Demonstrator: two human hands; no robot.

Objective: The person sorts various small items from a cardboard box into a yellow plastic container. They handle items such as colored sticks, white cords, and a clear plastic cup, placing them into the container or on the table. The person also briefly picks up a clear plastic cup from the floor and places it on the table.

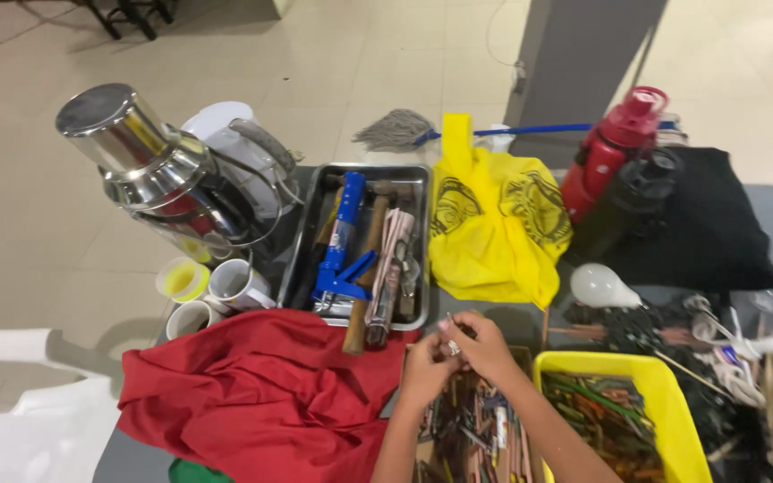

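Note:
My left hand (425, 367) and my right hand (480, 344) meet above a cardboard box (471, 434) full of pens and pencils. Together they pinch a small thin metallic object (450, 335) between the fingertips. Which kind of object it is I cannot tell. Both forearms rise from the bottom edge. A red cloth (252, 394) lies crumpled just left of my left hand. To the right of my right arm stands a yellow bin (668, 398) holding several pens.
A metal tray (418, 183) with a blue caulking gun (342, 246) and hammers sits ahead. A yellow bag (494, 224), white bulb (603, 286), red bottle (615, 148), black bottle (632, 201), steel containers (149, 165), cups (216, 291) and a mop (404, 130) surround them.

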